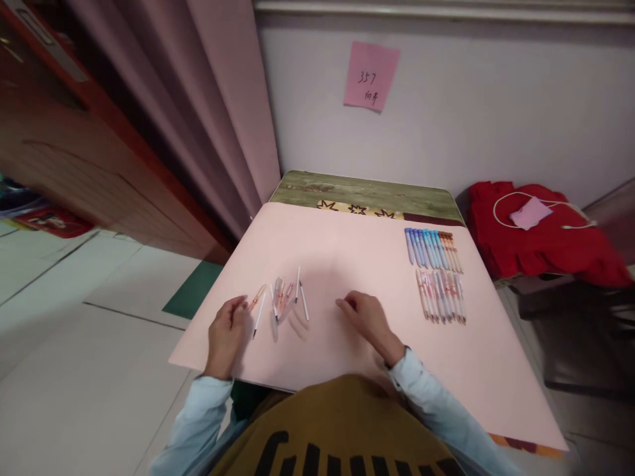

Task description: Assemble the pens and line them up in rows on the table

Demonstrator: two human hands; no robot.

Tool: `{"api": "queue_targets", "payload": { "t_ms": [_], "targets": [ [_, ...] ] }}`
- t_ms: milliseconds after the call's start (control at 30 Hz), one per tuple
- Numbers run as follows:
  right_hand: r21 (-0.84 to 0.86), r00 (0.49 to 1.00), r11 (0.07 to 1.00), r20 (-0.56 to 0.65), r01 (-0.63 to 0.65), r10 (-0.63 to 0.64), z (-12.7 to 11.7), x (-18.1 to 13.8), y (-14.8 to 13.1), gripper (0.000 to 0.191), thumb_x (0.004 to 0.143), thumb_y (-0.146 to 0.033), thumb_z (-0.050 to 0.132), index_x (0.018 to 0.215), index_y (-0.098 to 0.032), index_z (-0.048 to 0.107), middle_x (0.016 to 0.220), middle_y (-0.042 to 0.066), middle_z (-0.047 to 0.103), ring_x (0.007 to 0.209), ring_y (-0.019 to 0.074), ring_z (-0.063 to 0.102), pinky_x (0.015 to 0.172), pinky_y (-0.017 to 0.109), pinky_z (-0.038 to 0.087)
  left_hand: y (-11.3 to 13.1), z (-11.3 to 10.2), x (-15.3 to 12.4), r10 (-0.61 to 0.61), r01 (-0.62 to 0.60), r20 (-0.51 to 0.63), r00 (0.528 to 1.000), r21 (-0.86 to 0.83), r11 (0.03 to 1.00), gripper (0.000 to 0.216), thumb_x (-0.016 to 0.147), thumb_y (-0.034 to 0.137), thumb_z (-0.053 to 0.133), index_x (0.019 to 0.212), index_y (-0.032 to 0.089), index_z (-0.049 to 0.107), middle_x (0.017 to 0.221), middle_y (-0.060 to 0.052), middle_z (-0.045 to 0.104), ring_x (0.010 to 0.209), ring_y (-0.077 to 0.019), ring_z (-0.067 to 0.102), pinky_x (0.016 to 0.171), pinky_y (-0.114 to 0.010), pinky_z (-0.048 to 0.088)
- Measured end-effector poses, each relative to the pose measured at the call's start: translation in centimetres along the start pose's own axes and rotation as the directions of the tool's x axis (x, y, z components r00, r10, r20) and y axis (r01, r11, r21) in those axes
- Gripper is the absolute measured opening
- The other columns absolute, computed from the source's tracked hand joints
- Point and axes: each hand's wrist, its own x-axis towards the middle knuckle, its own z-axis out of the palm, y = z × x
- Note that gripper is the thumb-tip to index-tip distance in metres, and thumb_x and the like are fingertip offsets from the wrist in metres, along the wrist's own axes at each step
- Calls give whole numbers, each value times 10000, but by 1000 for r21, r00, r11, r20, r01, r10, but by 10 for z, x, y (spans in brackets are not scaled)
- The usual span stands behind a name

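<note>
A pink sheet (347, 264) covers a small table. My left hand (227, 334) rests on it at the near left, fingers curled around the end of an orange pen barrel (257, 297). Just right of it lie loose pen parts (284, 299): clear barrels and thin white refills. My right hand (366, 317) lies near the middle, fingers curled, with nothing visible in it. At the far right are two neat rows of assembled pens, a blue and orange row (433, 248) and a pinkish row (441, 295) below it.
A pink sticky note (371, 75) hangs on the wall behind. A red cloth (540, 231) with a white cable lies on a seat to the right. A curtain (208, 112) and a wooden cabinet (74, 145) stand to the left.
</note>
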Motion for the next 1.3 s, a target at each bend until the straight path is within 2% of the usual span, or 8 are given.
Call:
{"api": "queue_targets", "payload": {
  "t_ms": [167, 333, 633, 733, 833, 1000, 1167, 1300],
  "targets": [
    [-227, 861, 861, -360, -456, 361, -67, -25, 78, 356, 917, -524, 530, 902, -210, 695, 749, 75, 711, 728, 239, 649, 593, 295, 325, 5, -7, 4, -164, 164, 14, 986, -203, 965, 413, 803, 458, 621, 1091, 166, 671, 1114, -118, 701, 1014, -261, 638, 1015, -442, 445],
    [-347, 798, 722, -344, -598, 495, -91, -35, 108, 388, 869, -560, 581, 943, -198, 699, 847, 118, 730, 811, 288, 679, 615, 317, 372, 46, 8, 1, -123, 123, 22, 992, -324, 938, 452, 773, 492, 678, 1092, 171, 666, 1101, -97, 702, 991, -243, 652, 998, -433, 467],
    [-418, 825, 711, -306, -565, 475, -99, -30, 104, 303, 890, -380, 548, 931, -151, 743, 888, 179, 737, 878, 302, 701, 703, 348, 452, 99, 33, -25, 16, 84, 261, 965, -369, 926, 373, 776, 483, 703, 986, 175, 708, 982, -74, 719, 860, -205, 644, 887, -356, 484],
    [-311, 870, 823, -303, -476, 389, -89, -31, 86, 252, 851, -372, 578, 864, -169, 728, 824, 147, 735, 842, 293, 698, 712, 353, 453, 119, 57, -41, 31, 176, 440, 898, -422, 890, 356, 774, 470, 718, 980, 179, 724, 996, -88, 727, 850, -201, 648, 829, -339, 491],
    [172, 953, 959, -168, -225, 254, -66, -34, 55, 223, 825, -403, 601, 799, -191, 663, 761, 88, 718, 754, 236, 684, 690, 324, 465, 139, 90, -52, 42, 376, 658, 751, -480, 793, 359, 799, 446, 714, 1042, 182, 729, 1059, -110, 727, 890, -200, 656, 854, -346, 486],
    [885, 954, 376, 300, -274, -13, -26, -38, 16, 336, 822, -508, 661, 907, -189, 601, 743, 26, 671, 599, 146, 615, 593, 268, 461, 151, 122, -52, 137, 590, 748, 650, -610, 529, 307, 809, 373, 737, 1037, 168, 739, 1061, -107, 727, 995, -195, 650, 918, -328, 471],
    [851, 830, -52, 494, -522, -260, -11, -35, 9, 321, 828, -466, 715, 935, -171, 645, 711, -29, 554, 549, 72, 477, 547, 215, 394, 153, 114, -48, 93, 643, 768, 634, -590, 487, 296, 804, 337, 755, 1036, 155, 731, 993, -103, 737, 844, -155, 662, 816, -286, 505],
    [785, 786, -147, 548, -601, -287, -8, -31, 7, 291, 828, -405, 743, 948, -147, 682, 654, -49, 506, 515, 46, 405, 504, 180, 349, 152, 108, -46, 137, 619, 760, 635, -607, 499, 296, 843, 377, 706, 1022, 143, 725, 1024, -126, 741, 818, -150, 664, 795, -278, 509]
  ]
}}
